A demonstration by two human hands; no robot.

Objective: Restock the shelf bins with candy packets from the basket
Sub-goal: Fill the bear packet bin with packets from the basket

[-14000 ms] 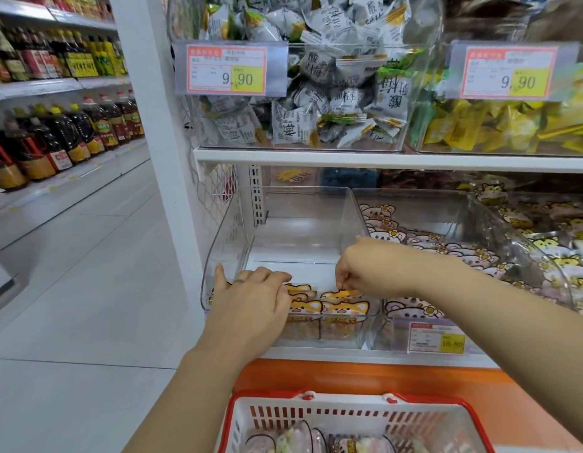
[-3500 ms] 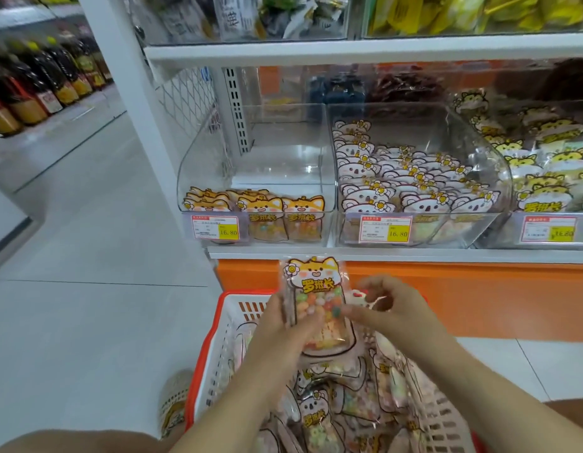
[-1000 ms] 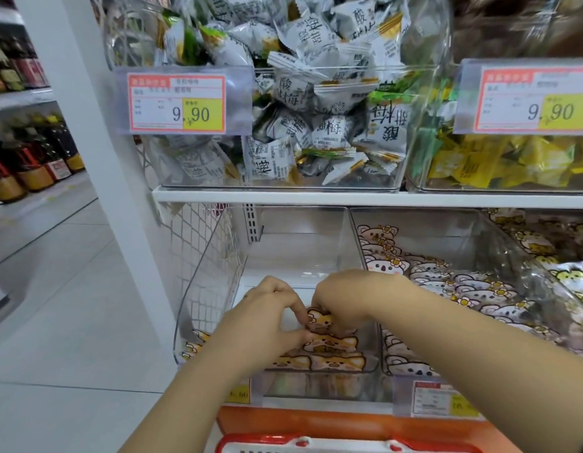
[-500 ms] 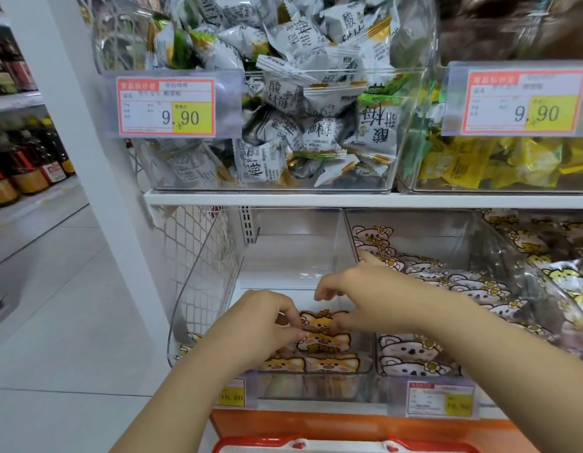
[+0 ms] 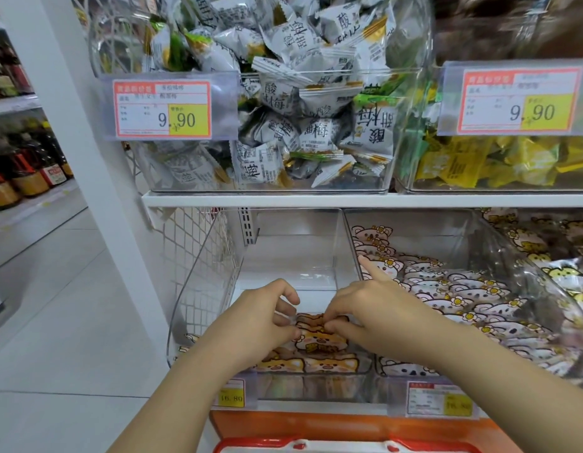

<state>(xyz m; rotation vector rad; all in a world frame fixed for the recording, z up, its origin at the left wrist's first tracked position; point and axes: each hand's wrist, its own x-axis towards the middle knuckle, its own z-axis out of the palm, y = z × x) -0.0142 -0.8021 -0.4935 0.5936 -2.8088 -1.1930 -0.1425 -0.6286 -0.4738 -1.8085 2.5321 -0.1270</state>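
A candy packet [image 5: 319,342] with an orange cat header stands in the front part of the clear left bin [image 5: 202,289] on the lower shelf. It is behind a row of like packets [image 5: 329,366]. My left hand [image 5: 260,318] has curled fingers and pinches the packet's left top edge. My right hand [image 5: 372,308] pinches its right top edge, with the index finger pointing straight toward the back. The red and white basket [image 5: 316,445] shows only its rim at the bottom edge; its contents are hidden.
The back of the left bin is bare. The neighbouring bin [image 5: 480,243] on the right is full of pink bear packets [image 5: 447,289]. Above, a shelf board [image 5: 316,200] carries bins of white plum candy [image 5: 300,119] and yellow packets [image 5: 496,161]. A white upright [image 5: 97,158] stands on the left.
The packet was lifted from the basket and brought into the left bin. In the last half second both hands closed in on its top and the right index finger stretched out.
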